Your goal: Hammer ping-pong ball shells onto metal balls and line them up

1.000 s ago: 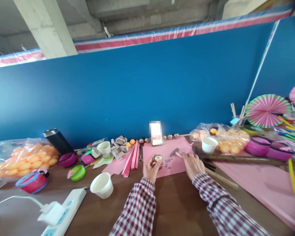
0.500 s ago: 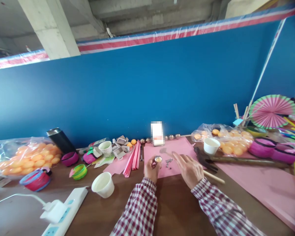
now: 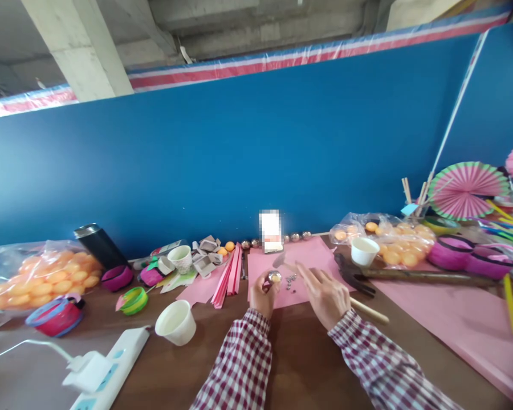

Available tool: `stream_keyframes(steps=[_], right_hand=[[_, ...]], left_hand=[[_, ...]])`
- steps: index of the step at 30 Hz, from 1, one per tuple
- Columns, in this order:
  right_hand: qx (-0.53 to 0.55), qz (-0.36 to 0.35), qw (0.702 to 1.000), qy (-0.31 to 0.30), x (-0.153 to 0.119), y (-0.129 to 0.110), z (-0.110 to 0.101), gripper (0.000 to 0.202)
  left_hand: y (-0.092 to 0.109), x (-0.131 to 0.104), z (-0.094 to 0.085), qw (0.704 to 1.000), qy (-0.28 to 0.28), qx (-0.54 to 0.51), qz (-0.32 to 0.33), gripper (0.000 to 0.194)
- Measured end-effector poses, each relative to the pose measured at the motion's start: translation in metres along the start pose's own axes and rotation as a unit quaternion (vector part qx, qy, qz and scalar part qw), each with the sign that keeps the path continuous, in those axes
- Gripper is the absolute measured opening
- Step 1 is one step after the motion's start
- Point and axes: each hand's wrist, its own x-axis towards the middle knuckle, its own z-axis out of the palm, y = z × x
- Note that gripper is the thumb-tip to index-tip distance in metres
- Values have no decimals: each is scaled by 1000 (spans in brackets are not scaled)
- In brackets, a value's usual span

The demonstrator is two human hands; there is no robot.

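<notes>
A shiny, rounded metallic ball (image 3: 275,275) is gripped in the left hand's (image 3: 262,297) fingertips above smooth pink paper (image 3: 312,255). To its right, the right hand (image 3: 330,297) grasps a hammer (image 3: 370,311) with a pale wooden handle, its blurred grey head just beyond the ball. Small silvery bits (image 3: 290,280) lie between the hands. Farther out, a crinkled clear bag (image 3: 51,250) at left holds round orange balls (image 3: 47,279).

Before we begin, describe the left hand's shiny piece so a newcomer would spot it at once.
Below the blue wall, find the middle pink sheet on the table. Over its left side, the left hand holds the shiny piece. It shows a pale yellow patch and, unlike the shiny balls lined up behind, is held.
</notes>
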Motion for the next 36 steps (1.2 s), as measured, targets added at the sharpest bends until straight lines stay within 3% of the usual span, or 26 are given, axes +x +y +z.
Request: stream_keyframes(steps=[7, 16, 30, 36], right_hand=[[-5, -7, 1000, -26, -2, -4, 4, 41], [-19, 29, 998, -44, 1, 1, 4, 43], [-28, -3, 998, -57, 0, -2, 0, 49], [-30, 7, 997, -74, 0, -2, -2, 49]], left_hand=[[-3, 1, -4, 999, -38, -18, 17, 42], [-7, 2, -1, 999, -6, -33, -3, 47], [7, -4, 4, 1000, 3, -12, -16, 43], [4, -3, 5, 1000, 8, -19, -16, 44]])
